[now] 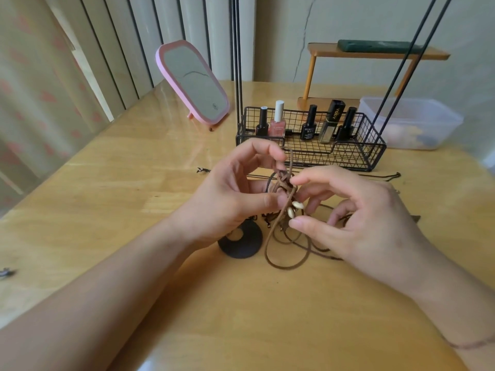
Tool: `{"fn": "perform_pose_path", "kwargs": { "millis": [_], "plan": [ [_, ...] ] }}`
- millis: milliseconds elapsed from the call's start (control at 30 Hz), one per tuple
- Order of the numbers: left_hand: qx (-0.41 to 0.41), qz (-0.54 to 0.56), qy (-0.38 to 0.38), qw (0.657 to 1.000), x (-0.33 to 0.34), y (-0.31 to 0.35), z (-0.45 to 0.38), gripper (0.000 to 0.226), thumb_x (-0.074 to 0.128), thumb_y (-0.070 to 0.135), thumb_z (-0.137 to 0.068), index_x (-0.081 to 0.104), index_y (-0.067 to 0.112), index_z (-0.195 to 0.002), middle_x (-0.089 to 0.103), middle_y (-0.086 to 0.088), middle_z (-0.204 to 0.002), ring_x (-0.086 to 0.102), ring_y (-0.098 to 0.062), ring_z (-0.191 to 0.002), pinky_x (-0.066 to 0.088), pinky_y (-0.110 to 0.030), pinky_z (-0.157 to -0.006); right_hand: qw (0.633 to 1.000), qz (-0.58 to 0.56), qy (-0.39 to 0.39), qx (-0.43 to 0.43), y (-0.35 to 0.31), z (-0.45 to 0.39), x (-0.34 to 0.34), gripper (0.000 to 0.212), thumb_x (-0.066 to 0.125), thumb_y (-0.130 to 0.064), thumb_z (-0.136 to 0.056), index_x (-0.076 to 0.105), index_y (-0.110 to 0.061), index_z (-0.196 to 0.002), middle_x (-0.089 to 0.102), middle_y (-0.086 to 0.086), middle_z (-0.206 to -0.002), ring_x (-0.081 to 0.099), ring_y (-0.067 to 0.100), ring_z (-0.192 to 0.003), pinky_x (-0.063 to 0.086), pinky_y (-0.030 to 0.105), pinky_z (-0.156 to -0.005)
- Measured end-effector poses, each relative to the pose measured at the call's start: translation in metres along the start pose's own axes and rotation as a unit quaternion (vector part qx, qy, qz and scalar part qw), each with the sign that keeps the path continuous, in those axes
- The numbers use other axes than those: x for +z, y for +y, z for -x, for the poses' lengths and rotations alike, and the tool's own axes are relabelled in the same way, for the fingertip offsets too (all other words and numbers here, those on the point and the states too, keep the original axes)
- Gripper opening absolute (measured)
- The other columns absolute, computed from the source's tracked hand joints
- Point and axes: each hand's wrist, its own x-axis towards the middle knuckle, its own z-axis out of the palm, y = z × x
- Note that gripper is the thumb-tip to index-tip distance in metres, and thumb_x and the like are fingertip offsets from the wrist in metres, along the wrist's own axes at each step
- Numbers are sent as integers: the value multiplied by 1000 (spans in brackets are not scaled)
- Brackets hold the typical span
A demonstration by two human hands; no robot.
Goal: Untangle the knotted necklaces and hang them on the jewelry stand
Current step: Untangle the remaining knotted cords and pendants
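Left hand [235, 188] and right hand [356, 218] both pinching knotted brown suede cord necklace with three cream shell beads [285, 199], held above glossy yellow wooden bench [241, 303]. Behind, black wire basket [348, 156] with five bottles, labels "QUMEI" and "ydby".

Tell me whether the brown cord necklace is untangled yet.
Still knotted: the brown cord necklace bunches in a tangle between the left hand and right hand.

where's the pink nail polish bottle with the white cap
In the head view, the pink nail polish bottle stands second from left in the black wire basket, right of the pink mirror.
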Motion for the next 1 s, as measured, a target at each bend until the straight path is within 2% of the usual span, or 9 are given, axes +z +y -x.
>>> {"fn": "perform_pose_path", "kwargs": {
  "millis": [167, 300, 400, 467, 533, 600, 700, 833, 1000],
  "plan": [
    [-24, 15, -30, 999, 1, 2, 2, 40, 68, -14, -78, 56, 11, -109, 51, -17, -111, 65, -17, -80, 57, -29, -80, 999, 18, -12, 26, 2, 0, 4, 41, 84, -23, -72, 69, -33, -109, 70, -15, -91, 66, 11, -89, 55, 28, -61],
    [-44, 8, -13, 999, -2, 3, 2, 36, 69, -9, -77, 60, 12, -106, 54, -20, -103, 63, -18, -79, 56, -29, -79, 994, -83, 9, 72, 4, -4, 1, 21, 78, -13, -79, 70, -27, -93, 71, -8, -86, 69, 12, -81, 60, 29, -64],
    [-33, -87, 31, 995, -2, 4, 2, 32, 74, 2, -77, 62, 14, -104, 60, -8, -95, 59, -18, -82, 52, -26, -73, 958, -256, -11, 132, 1, -7, -2, 18, 73, -13, -80, 64, -14, -95, 72, 5, -87, 72, 21, -80, 62, 38, -62],
    [-13, -136, 55, 989, -2, 4, 4, 35, 79, 13, -76, 62, 17, -107, 60, 1, -103, 58, -17, -87, 50, -27, -73, 920, -352, -35, 172, -2, -7, -4, 23, 66, -13, -78, 59, -10, -100, 71, 7, -90, 72, 28, -78, 61, 37, -60],
    [24, -194, 48, 980, -2, 4, 5, 38, 77, 26, -77, 62, 21, -112, 55, 1, -118, 58, -20, -96, 52, -35, -77, 891, -409, -53, 191, -5, -7, -5, 27, 61, -8, -79, 57, -7, -106, 68, 13, -96, 71, 31, -75, 60, 36, -59],
    [42, -244, 24, 969, 0, 3, 6, 39, 74, 31, -79, 63, 19, -114, 55, -1, -122, 58, -24, -103, 52, -43, -84, 885, -420, -60, 189, -5, -7, -5, 31, 59, -4, -80, 58, -6, -110, 67, 15, -100, 69, 30, -74, 60, 35, -62],
    [46, -271, 42, 960, 2, 0, 5, 34, 76, 33, -79, 65, 17, -107, 65, 2, -107, 63, -26, -99, 52, -53, -83, 888, -419, -61, 181, -2, -7, -3, 35, 61, 0, -77, 60, -5, -112, 67, 13, -100, 68, 27, -75, 58, 30, -65],
    [58, -250, 46, 965, 1, 1, 4, 18, 73, 27, -84, 66, 13, -95, 68, 3, -93, 65, -23, -90, 53, -52, -82, 886, -421, -73, 180, -2, -6, -5, 43, 65, 5, -70, 64, -6, -111, 68, 7, -100, 70, 25, -79, 58, 28, -70],
    [53, -246, 54, 966, -1, -3, 2, 15, 65, 24, -91, 67, 10, -93, 68, -4, -90, 66, -24, -86, 54, -46, -80, 904, -382, -49, 184, -2, -7, -6, 43, 70, 4, -68, 66, -7, -109, 69, 4, -100, 72, 27, -79, 58, 30, -72]
  ]
}}
